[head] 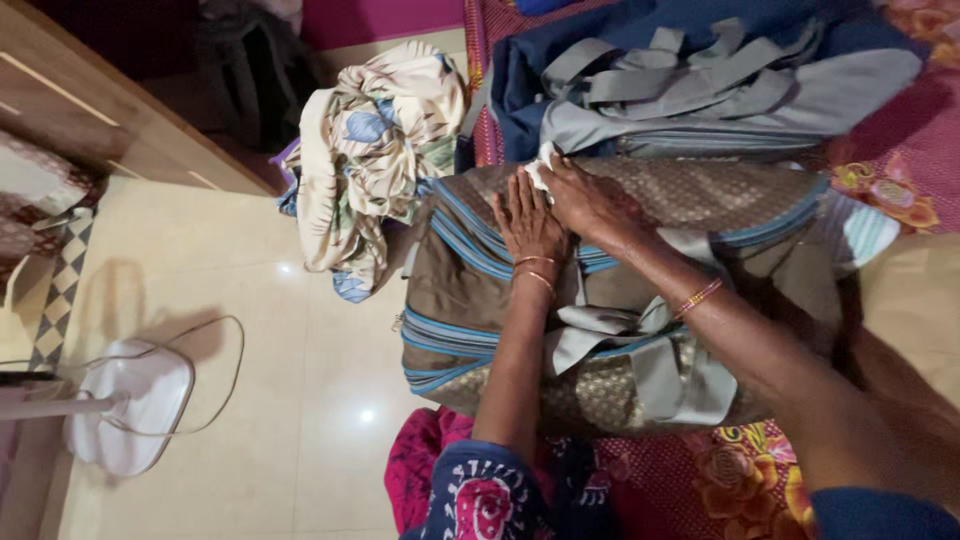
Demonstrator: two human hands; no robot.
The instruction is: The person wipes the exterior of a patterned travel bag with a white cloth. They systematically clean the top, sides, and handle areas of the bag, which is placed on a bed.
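Note:
A brown travel bag (690, 200) with blue piping and grey straps lies on a red patterned spread. My left hand (527, 225) rests flat on its top, fingers stretched out, bangles at the wrist. Just right of it, my right hand (590, 200) lies on the bag too. Its fingertips are curled on a small piece of white cloth (541, 172) at the bag's far edge. Both forearms reach across the bag from the near side.
A blue and grey bag (700, 90) lies beyond the brown one. A bundle of floral cloth (375, 150) sits to the left. On the pale tiled floor stands a white fan base (130, 400) with a looped cord. Wooden furniture (100, 110) fills the upper left.

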